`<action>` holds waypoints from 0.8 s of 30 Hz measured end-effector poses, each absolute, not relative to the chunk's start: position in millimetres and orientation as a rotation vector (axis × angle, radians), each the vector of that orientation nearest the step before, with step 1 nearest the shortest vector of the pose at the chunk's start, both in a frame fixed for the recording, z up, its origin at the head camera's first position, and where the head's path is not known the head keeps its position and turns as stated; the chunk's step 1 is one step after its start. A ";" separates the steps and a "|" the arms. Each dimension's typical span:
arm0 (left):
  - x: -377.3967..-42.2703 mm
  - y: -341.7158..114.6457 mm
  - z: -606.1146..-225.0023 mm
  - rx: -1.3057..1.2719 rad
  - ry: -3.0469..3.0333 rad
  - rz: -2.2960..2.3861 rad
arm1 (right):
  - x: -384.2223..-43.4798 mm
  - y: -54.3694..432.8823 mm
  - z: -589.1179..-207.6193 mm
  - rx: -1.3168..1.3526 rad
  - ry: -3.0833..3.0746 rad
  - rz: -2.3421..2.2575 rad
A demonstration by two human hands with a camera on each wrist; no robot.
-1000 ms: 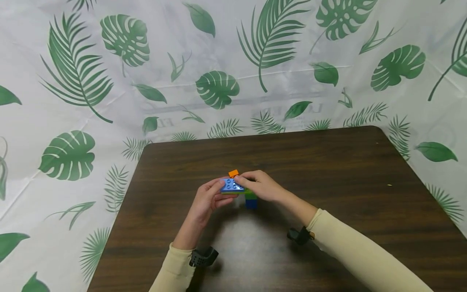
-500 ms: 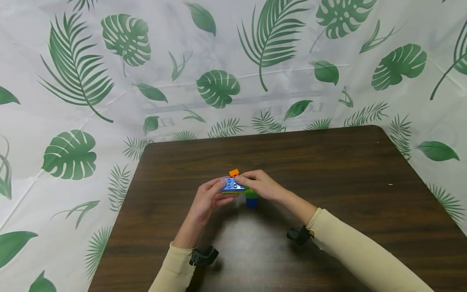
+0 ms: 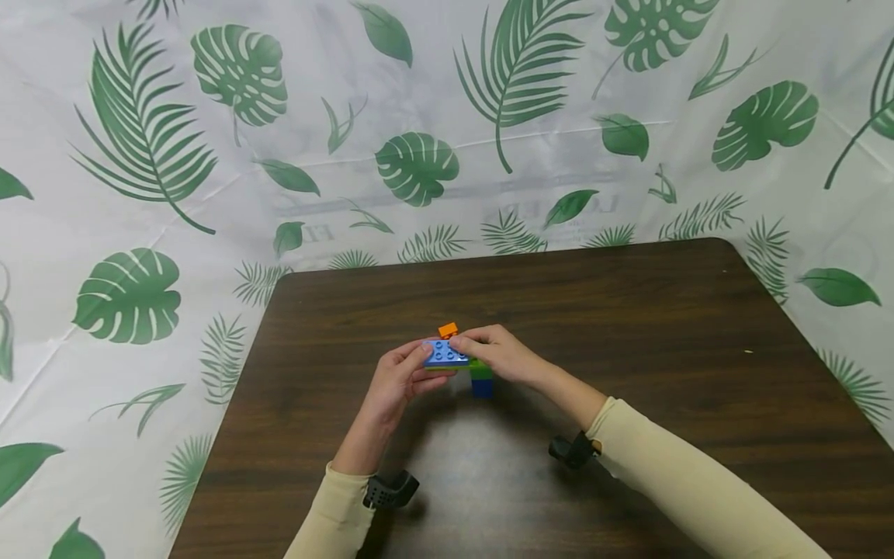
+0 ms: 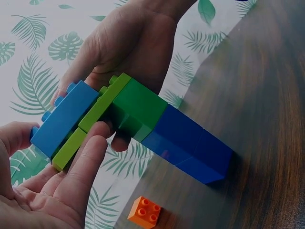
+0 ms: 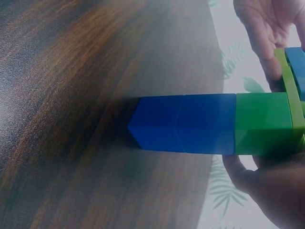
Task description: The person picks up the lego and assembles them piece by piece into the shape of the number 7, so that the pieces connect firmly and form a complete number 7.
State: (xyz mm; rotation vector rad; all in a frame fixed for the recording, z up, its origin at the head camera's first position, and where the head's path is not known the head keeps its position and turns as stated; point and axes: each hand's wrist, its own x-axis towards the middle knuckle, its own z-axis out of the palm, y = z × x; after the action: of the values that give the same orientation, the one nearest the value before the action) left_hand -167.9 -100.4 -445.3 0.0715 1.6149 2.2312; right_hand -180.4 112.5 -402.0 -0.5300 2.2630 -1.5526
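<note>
A stack of toy building bricks stands on the table: two dark blue bricks (image 5: 205, 124) at the bottom, a green brick (image 5: 262, 117) above them, and lime green plates (image 4: 104, 108) jutting left on top. A light blue studded brick (image 3: 441, 354) lies on the lime plates. My left hand (image 3: 391, 388) pinches the jutting end, its thumb on the light blue brick and its fingers beneath the lime piece. My right hand (image 3: 506, 357) grips the stack from the right, its thumb on top of the light blue brick and other fingers around the green brick, partly hidden.
Just behind the stack sits a small orange brick (image 4: 144, 211) with studs. The dark wooden table (image 3: 628, 326) meets a white leaf-print sheet (image 3: 335, 78) at its far edge. A tiny pale scrap (image 3: 748, 352) lies toward the right.
</note>
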 end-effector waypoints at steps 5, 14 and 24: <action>-167.6 -99.6 -446.5 0.064 1.627 2.239 | -178.2 113.0 -396.2 -0.530 2.258 -1.559; -167.2 -97.7 -448.9 0.063 1.606 2.264 | -186.7 114.7 -413.9 -0.511 2.262 -1.553; -166.8 -98.7 -449.0 0.060 1.599 2.263 | -196.1 116.9 -436.6 -0.494 2.261 -1.563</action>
State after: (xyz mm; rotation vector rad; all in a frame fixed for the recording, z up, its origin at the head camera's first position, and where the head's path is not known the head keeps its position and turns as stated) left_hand -166.8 -98.7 -449.0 0.0597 1.5994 2.2631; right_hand -196.1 116.9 -436.6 -0.4940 2.2615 -1.5633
